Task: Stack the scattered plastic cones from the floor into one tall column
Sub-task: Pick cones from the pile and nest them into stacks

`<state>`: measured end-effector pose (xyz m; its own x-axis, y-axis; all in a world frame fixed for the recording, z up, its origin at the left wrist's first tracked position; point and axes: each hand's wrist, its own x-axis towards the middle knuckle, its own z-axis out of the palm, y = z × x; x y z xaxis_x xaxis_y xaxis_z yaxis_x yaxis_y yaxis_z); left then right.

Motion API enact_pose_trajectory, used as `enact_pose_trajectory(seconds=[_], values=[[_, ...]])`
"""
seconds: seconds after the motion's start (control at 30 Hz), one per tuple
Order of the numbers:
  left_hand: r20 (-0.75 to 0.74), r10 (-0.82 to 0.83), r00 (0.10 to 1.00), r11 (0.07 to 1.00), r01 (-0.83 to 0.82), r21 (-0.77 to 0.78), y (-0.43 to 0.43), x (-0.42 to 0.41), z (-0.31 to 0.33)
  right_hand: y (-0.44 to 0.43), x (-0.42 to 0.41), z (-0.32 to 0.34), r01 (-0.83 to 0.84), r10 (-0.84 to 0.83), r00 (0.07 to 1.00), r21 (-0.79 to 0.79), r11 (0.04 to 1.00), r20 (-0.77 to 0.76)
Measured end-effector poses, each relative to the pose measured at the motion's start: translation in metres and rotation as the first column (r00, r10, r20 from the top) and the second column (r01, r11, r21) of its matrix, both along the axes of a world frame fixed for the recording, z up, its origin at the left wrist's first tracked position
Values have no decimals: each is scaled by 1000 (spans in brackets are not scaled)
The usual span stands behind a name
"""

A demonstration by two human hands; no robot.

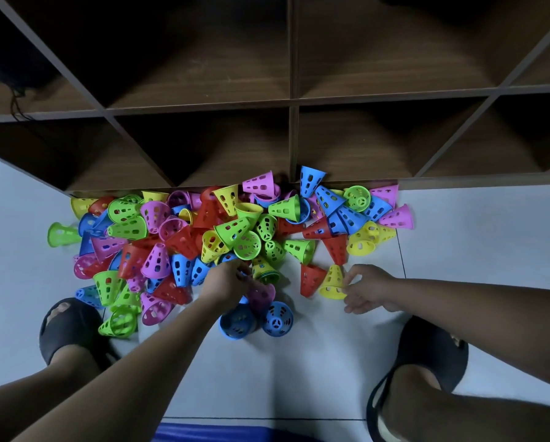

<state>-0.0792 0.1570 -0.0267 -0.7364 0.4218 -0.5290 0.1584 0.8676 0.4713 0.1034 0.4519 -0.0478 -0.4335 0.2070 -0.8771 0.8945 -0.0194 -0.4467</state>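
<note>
As L hand [227, 280] grips stack [264, 270], R hand [367, 287] touches yellow cone [332, 282].

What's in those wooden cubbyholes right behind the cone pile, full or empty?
Empty as far as visible: the two shelf compartments behind the cones show only bare wood, though their back corners are too dark to tell.

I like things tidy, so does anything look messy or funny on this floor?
Yes. The cones lie in a jumbled heap on the floor against the shelf, most tipped on their sides, few stacked.
</note>
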Motion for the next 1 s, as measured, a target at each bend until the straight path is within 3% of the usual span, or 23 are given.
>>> enact_pose_trajectory(seconds=[0.2, 0.3, 0.47, 0.63, 0.83, 1.0], values=[[-260, -23, 965, 988, 61, 141, -13, 7, 23, -1, -9, 1, 228, -232, 972, -104, 968, -31], [-273, -48, 961, 971, 109, 212, -16, 8, 41, -1, -14, 2, 277, -285, 956, -107, 955, -64], [-276, -126, 953, 940, 203, 274, -21, 15, 63, -2, -21, 7, 217, -227, 972, -153, 964, -55], [-215, -268, 939, 913, 319, 255, -18, 35, 62, -3, -29, 9, 182, -181, 979, -2, 983, -90], [-192, -321, 927, 922, 352, 158, -7, 58, 46, -7, -32, 27, 105, -67, 975, 170, 980, -213], [-190, -365, 911, 917, 387, 96, 0, 65, 37, -20, -39, 48, 83, -105, 957, -90, 992, -270]])
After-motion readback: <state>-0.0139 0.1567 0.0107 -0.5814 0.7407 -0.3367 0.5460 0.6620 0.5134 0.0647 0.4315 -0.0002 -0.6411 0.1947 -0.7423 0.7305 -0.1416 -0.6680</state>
